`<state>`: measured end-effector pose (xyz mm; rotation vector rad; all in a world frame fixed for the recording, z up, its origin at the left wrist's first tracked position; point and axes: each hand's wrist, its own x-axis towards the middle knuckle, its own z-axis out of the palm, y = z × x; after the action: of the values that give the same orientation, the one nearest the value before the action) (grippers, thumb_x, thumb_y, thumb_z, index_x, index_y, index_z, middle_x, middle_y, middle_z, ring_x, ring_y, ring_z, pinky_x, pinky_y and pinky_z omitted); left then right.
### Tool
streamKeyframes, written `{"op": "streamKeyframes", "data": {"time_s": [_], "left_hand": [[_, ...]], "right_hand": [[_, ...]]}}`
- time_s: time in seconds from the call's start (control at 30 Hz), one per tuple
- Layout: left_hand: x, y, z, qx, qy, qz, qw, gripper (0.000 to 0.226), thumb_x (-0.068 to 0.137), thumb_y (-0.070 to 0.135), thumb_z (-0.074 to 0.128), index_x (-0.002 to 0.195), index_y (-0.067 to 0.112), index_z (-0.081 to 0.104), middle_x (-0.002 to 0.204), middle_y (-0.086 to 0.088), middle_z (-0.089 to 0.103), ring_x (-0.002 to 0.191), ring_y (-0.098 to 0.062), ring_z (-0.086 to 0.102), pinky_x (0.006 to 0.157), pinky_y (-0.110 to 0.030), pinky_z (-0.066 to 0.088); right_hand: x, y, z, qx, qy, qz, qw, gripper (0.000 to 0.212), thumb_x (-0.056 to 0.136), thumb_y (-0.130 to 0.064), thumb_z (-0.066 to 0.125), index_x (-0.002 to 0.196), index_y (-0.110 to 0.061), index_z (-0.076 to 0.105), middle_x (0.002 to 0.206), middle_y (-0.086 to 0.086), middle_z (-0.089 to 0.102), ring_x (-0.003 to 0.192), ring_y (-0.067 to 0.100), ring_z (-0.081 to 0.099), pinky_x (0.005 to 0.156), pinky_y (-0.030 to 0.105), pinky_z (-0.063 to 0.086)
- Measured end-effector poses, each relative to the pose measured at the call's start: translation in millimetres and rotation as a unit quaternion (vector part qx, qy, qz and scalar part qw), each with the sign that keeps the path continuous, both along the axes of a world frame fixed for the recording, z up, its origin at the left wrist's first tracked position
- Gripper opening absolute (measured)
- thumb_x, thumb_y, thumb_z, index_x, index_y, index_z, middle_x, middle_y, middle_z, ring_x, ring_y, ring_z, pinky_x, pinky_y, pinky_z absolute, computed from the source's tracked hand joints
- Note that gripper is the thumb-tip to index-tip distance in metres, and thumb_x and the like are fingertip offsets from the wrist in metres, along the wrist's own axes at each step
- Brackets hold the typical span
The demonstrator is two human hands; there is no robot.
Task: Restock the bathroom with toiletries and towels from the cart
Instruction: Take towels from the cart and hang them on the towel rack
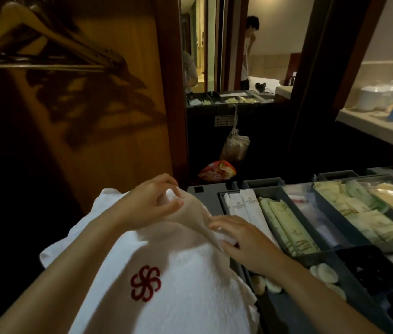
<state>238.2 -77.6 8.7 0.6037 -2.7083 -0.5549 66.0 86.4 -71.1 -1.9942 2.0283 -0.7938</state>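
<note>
On towel (181,266), left grip (150,201) curled

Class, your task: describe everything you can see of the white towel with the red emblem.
The white towel looks like thick terry cloth, with a red pinwheel-shaped emblem stitched on it. It lies rumpled in loose folds, just left of the cart's grey trays. The left hand pinches a raised fold near its far end, and that forearm lies across it. The right hand seems to pinch the edge beside the trays. Its lower part runs out of the frame.
</note>
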Motion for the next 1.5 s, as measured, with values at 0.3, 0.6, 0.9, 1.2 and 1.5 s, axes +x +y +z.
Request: {"op": "streamKeyframes", "data": {"time_s": [0.3,0.6,0.9,1.2,1.5], "left_hand": [[14.7,2.1,10.6,-0.097,-0.073,0.05,0.991,0.027,0.095,0.029,0.045,0.114,0.02,0.062,0.102,0.008,0.044,0.083,-0.008,0.049,0.07,-0.017,0.044],[26.7,33.2,30.0,-0.167,-0.057,0.109,0.978,0.029,0.095,0.029,0.043,0.115,0.02,0.062,0.099,0.012,0.038,0.075,-0.004,0.048,0.064,-0.017,0.047],[21.6,78.6,51.1,-0.194,-0.062,0.189,0.961,0.029,0.094,0.031,0.044,0.115,0.019,0.06,0.101,0.012,0.034,0.076,-0.004,0.05,0.062,-0.011,0.043],[15.4,125.3,60.3,-0.206,-0.042,0.245,0.946,0.032,0.095,0.032,0.041,0.117,0.021,0.061,0.104,0.01,0.037,0.085,-0.008,0.052,0.074,-0.018,0.049],[37.5,202.3,72.6,-0.227,-0.01,0.349,0.909,0.024,0.095,0.024,0.045,0.108,0.016,0.063,0.104,0.005,0.041,0.089,-0.015,0.053,0.077,-0.029,0.053]], "right_hand": [[-16.2,-23.0,-4.7,-0.031,-0.011,0.004,0.999,0.022,0.086,-0.025,0.059,0.107,-0.02,0.058,0.114,-0.018,0.033,0.104,0.005,0.047,0.087,0.022,0.042],[-13.9,-39.8,0.1,-0.138,0.06,0.087,0.985,0.023,0.086,-0.02,0.054,0.106,-0.021,0.065,0.141,-0.015,0.039,0.124,-0.001,0.03,0.099,0.01,0.02],[-15.8,-41.8,19.1,-0.251,0.141,0.203,0.936,0.019,0.079,-0.011,0.061,0.097,-0.014,0.064,0.143,-0.002,0.04,0.121,0.02,0.043,0.096,0.035,0.041],[-38.4,-29.5,16.9,-0.186,0.126,0.251,0.942,0.028,0.081,-0.018,0.06,0.109,-0.018,0.063,0.117,-0.002,0.059,0.111,0.015,0.047,0.097,0.032,0.042],[-57.7,1.2,51.8,-0.098,-0.024,0.28,0.955,0.036,0.09,-0.016,0.055,0.069,-0.046,0.051,0.074,-0.022,0.051,0.071,-0.001,0.048,0.063,0.022,0.036]]}}
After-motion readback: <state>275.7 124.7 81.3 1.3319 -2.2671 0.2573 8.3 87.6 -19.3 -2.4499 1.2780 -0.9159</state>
